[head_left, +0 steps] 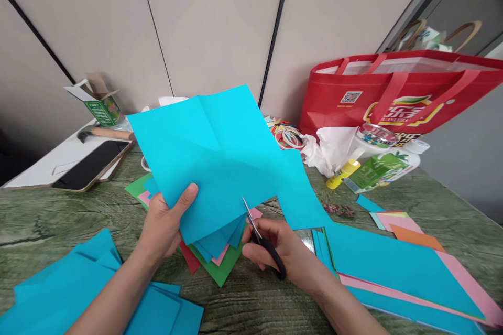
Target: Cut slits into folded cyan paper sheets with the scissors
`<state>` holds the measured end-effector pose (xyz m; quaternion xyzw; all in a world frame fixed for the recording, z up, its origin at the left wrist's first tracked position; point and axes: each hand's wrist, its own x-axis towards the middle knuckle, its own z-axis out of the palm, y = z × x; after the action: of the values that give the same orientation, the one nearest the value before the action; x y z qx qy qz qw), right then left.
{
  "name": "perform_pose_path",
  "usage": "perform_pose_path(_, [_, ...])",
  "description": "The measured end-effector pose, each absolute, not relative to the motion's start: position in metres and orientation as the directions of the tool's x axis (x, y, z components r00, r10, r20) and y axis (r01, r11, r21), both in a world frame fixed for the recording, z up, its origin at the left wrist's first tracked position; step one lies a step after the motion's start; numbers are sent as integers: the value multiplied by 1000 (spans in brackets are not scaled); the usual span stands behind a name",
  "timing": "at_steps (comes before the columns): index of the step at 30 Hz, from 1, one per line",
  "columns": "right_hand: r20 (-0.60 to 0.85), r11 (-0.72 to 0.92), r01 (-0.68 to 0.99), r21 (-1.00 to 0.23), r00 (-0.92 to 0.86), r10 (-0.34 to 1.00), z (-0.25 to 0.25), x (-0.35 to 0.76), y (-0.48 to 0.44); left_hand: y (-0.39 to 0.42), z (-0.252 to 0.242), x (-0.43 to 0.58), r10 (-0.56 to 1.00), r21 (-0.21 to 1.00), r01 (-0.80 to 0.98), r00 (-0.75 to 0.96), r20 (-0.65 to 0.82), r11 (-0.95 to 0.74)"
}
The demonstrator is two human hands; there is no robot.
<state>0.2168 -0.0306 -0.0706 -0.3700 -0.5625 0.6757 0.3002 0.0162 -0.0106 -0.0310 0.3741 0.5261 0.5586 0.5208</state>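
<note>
My left hand (pixel 165 222) pinches the near left edge of a large blue paper sheet (pixel 220 151), thumb on top. The sheet is raised and tilted above the table, with a faint crease down its middle and a notch in its near right edge. In my right hand (pixel 275 246) is a pair of scissors (pixel 261 240) with black handles; its blade tips touch or overlap the sheet's near edge. Below the sheet lies a small stack of blue, pink, red and green paper squares (pixel 222 269), partly hidden.
Blue paper pieces (pixel 157 311) lie front left, larger coloured sheets (pixel 404 267) at right. Behind stand a red bag (pixel 353 88), crumpled tissue (pixel 330 149), a yellow glue stick (pixel 343 173) and a green packet (pixel 377 172). Back left hold a phone (pixel 92 164), hammer (pixel 106 133) and green box (pixel 102 107).
</note>
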Motion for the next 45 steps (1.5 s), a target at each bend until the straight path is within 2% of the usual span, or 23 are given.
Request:
perform_pose_path(32, [-133,-160,-9,-987,-511,849,-83,214,-32,-11,-30,16,971,971,-210,-181,-156,117])
perform_pose_path(45, [-196,-204,38,-978,-491,849,-79,213,-30,-12,-31,16,975,975,-192,-164,-147,114])
